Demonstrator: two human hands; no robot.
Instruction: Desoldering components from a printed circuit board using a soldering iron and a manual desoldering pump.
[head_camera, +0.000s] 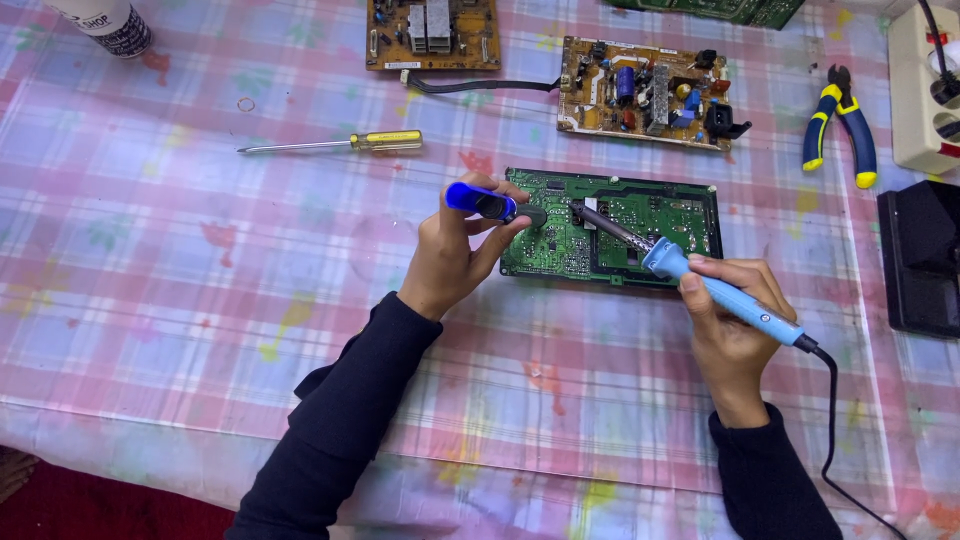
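Note:
A green circuit board (660, 215) lies flat on the checked tablecloth in the middle of the head view. My left hand (455, 255) grips a dark blue desoldering pump (483, 201), with its dark tip resting at the board's left edge. My right hand (730, 335) holds a light blue soldering iron (725, 295) like a pen. Its metal tip (590, 214) touches the board close to the pump's nozzle. A black cord (830, 420) runs from the iron's rear toward the bottom right.
Two brown circuit boards (645, 90) (432, 35) joined by a black cable lie beyond. A yellow-handled screwdriver (340, 143) lies at the left, blue-and-yellow pliers (840, 125) at the right. A white power strip (925, 90) and a black box (920, 255) sit at the right edge, a white bottle (105, 25) top left.

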